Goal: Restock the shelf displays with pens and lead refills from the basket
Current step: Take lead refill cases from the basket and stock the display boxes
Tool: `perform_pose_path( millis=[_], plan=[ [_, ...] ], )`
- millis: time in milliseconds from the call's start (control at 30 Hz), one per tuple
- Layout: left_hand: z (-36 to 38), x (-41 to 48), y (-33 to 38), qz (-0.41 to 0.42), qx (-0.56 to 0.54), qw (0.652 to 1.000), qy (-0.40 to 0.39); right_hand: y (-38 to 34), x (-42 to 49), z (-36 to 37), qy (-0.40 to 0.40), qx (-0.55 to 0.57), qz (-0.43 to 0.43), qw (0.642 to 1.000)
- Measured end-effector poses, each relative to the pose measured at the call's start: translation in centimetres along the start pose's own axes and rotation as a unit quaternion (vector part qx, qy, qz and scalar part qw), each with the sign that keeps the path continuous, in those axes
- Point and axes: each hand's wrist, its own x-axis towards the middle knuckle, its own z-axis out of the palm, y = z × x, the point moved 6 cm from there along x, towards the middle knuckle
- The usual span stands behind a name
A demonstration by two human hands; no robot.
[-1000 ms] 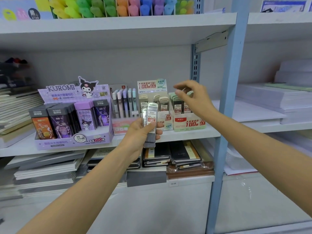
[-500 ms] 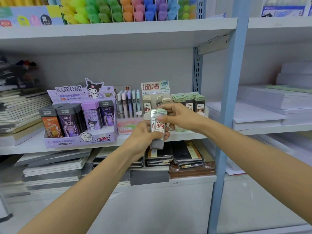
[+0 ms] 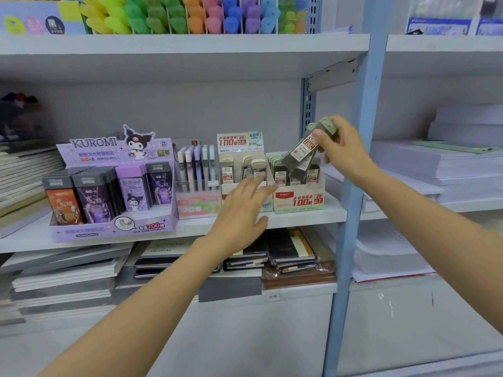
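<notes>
Right hand (image 3: pixel 340 148) pinches tilted lead cases (image 3: pixel 302 156) above the 0.7 box (image 3: pixel 299 201), full of cases; left hand (image 3: pixel 242 210) hangs loose-fingered, empty.

Grey shelf (image 3: pixel 304 216) bearing, left to right: stacked notebooks (image 3: pixel 24 175), a purple display box (image 3: pixel 114 227) of lead cases, a pen box (image 3: pixel 197 204), a 0.5 lead refill box (image 3: pixel 239 144) and a 0.7 lead refill box (image 3: pixel 299 201) nearest the blue upright (image 3: pixel 353 186).

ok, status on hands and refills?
Left hand open, empty, before the 0.5 box. Right hand grips refill cases, tilted above the 0.7 box. Nothing between them.
</notes>
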Motion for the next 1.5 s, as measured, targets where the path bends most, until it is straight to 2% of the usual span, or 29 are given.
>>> perform_pose_path(
  millis=[167, 267, 400, 633, 767, 933, 1133, 1200, 1367, 1500],
  plan=[
    [2.4, 1.7, 0.1, -0.012, 0.121, 0.992, -0.042, 0.9, -0.1, -0.1, -0.002, -0.076, -0.045, 0.996],
    [2.7, 1.7, 0.0, -0.011, 0.154, 0.988, -0.019, 1.3, -0.6, 1.0, -0.036, -0.093, -0.063, 0.993],
    [2.4, 1.7, 0.0, 0.001, 0.149, 0.989, 0.004, 1.5, -0.5, 1.5, -0.064, -0.138, -0.099, 0.983],
    [2.4, 1.5, 0.0, 0.01, 0.146, 0.989, 0.029, 2.1, 0.2, 1.2, -0.077, -0.169, -0.103, 0.977],
    [2.4, 1.4, -0.2, 0.008, 0.149, 0.988, 0.031, 1.1, 0.6, 2.2, -0.099, -0.167, -0.119, 0.974],
    [2.5, 1.5, -0.3, 0.013, 0.148, 0.989, 0.028, 0.0, 1.2, 0.3, -0.031, -0.123, -0.132, 0.983],
    [2.7, 1.5, -0.4, 0.008, 0.147, 0.989, 0.029, 0.1, 0.0, 0.5, -0.042, -0.094, -0.162, 0.981],
    [2.7, 1.5, -0.4, 0.01, 0.149, 0.988, 0.03, 0.5, 0.1, 0.4, -0.036, -0.088, -0.15, 0.984],
    [2.8, 1.4, -0.4, 0.008, 0.151, 0.988, 0.031, 1.8, -0.5, 1.7, -0.095, -0.11, -0.112, 0.983],
    [2.8, 1.4, -0.4, 0.01, 0.153, 0.988, 0.034, 1.1, -0.1, 1.5, -0.098, -0.055, -0.097, 0.989]
  ],
)
